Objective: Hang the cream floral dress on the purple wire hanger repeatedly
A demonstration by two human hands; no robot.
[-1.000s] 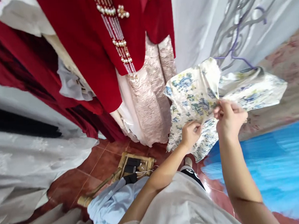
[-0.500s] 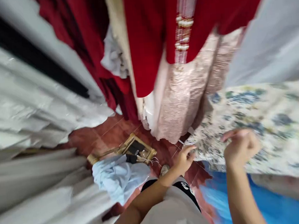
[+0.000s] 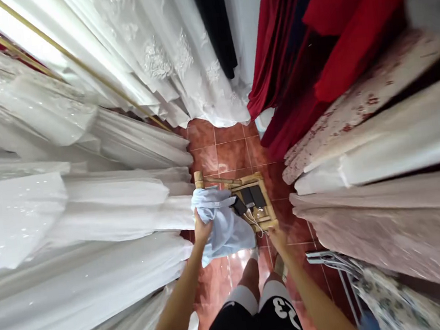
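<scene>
"When looking down at both hands, how much to count as done?"

"Just the getting hold, by the look of it. See the left hand [image 3: 203,231] curled tight on the blue cloth [image 3: 229,233], at one end of the bamboo chair [image 3: 268,199]. See the right hand [image 3: 278,237] too, pinching the near corner of the chair, with fingertips partly hidden."

"And where to find the chair?"

"Between the hands and a bit ahead, over the red floor [image 3: 204,161]. Can't tell if lifted or standing. Legs out of sight."

"Anything on the seat?"

"Yes! Black boxes [image 3: 258,196] just ahead of the right hand, and a white cord [image 3: 252,217] beside them. Not taken off. Same with the blue cloth: not taken off, and hanging down beside the left hand."

"Anything else close by?"

"Long white dresses [image 3: 123,204] on the far side of the left hand. Past the right hand, a shiny pink dress [image 3: 383,227], and nearer the body, a flowery cloth [image 3: 389,294]. None of them in a grip."

"So, how much left?"

"Most of it, at a guess. Past the reaching and into the holding, with no sign of a finish."
</scene>
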